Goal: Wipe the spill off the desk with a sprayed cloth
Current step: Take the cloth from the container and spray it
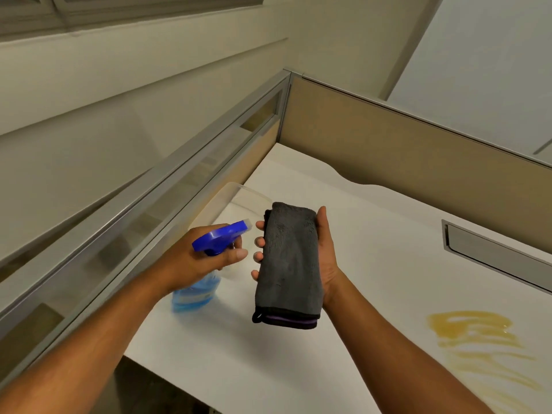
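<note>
The folded grey cloth (289, 264) is held upright above the white desk (373, 264), over its left part and clear of the surface. It has a black-and-purple trimmed edge at the bottom with a small loop at one corner. The right hand (324, 258) grips it from behind, thumb along the right side and fingertips (259, 257) wrapping around the left edge.

Just left of the cloth, the left hand (197, 261) is closed around the neck of a spray bottle (206, 264), its blue trigger head aimed at the cloth, nozzle near the cloth's upper left. The clear body holds blue liquid and hangs above the desk near its left edge.

The spill (475, 333), a yellowish smeared patch, lies on the desk toward its right front, well apart from the cloth. A grey recessed slot (490, 252) sits near the desk's right rear, along the tan partition (403, 153). A clear container (239, 195) stands by the left partition behind the bottle.
</note>
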